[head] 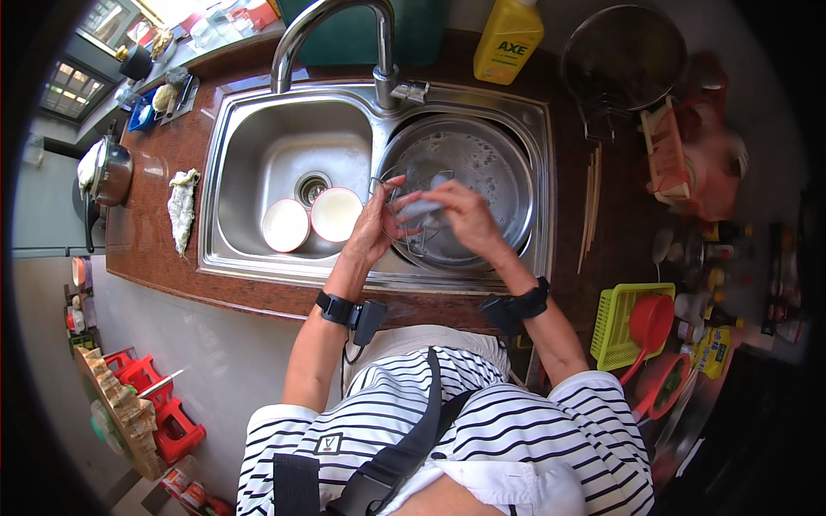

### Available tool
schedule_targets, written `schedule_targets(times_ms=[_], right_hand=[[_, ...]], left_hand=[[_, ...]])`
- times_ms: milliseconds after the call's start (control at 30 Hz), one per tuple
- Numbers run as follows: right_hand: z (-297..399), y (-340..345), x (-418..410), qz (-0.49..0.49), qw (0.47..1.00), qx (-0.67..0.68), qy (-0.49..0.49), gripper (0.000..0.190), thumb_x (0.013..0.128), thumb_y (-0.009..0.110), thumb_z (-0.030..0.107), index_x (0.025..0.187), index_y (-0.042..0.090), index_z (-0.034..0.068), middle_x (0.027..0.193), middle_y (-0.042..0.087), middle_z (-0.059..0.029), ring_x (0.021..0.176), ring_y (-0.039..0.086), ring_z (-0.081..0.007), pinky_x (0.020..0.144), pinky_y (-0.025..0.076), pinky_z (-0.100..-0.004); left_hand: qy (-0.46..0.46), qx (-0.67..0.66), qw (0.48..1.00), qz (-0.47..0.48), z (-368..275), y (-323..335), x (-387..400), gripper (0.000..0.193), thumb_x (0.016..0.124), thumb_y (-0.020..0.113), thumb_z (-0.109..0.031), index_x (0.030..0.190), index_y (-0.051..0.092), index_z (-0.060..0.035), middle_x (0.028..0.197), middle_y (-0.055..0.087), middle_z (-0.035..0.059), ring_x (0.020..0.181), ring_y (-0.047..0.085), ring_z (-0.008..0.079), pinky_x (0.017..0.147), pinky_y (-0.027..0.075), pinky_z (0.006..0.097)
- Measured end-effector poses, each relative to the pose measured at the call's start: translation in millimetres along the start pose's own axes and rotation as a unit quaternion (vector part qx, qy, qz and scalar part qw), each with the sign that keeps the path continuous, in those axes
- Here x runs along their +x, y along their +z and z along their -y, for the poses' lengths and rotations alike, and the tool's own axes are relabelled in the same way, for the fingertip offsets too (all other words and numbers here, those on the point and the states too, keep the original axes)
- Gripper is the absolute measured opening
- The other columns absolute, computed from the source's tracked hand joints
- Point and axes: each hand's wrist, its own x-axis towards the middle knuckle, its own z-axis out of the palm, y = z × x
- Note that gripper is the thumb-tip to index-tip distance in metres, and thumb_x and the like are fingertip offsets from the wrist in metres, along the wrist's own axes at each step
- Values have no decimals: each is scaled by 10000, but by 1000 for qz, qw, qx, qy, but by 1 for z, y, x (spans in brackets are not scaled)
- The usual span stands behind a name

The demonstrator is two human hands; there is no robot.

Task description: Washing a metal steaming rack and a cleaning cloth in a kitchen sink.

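Note:
My left hand (374, 222) grips a thin metal wire rack (408, 244) over the right side of the sink. My right hand (470, 218) pinches a pale, blurred scrubbing cloth or pad (423, 208) against the wire, close to my left fingers. Below both hands, a round metal basin (497, 161) of soapy water fills the right sink bowl. Two white bowls with red rims, one (286, 225) left of the other (336, 215), rest in the left sink bowl (251, 161) near its drain. My hands hide part of the rack.
A chrome faucet (386, 71) arches over the left sink bowl. Behind the sink stands a yellow detergent bottle (508, 45). Chopsticks (590, 206) and a green basket (606, 322) lie to the right. On the left are a white rag (182, 209) and a pot (113, 174).

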Motion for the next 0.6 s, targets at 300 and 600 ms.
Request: schedule_targets(times_ms=[300,600], right_hand=[[8,-6,-14,-91,993,-1,71,263,662,462,-92,885,573,-10,856,570,-120,787,572,-274,702,450,-299],[7,26,-27,57,976,-199,-65,288,694,470,-5,963,570,23,849,503,-107,793,514,-244,661,464,-317]], left_hand=[[62,-57,996,-29,3,-7,7,484,862,396,-440,1203,368,-98,956,595,111,888,571,189,733,472,314],[131,-2,987,-91,-3,4,10,444,890,388,-399,1152,434,-44,565,436,-20,475,316,38,463,275,176]])
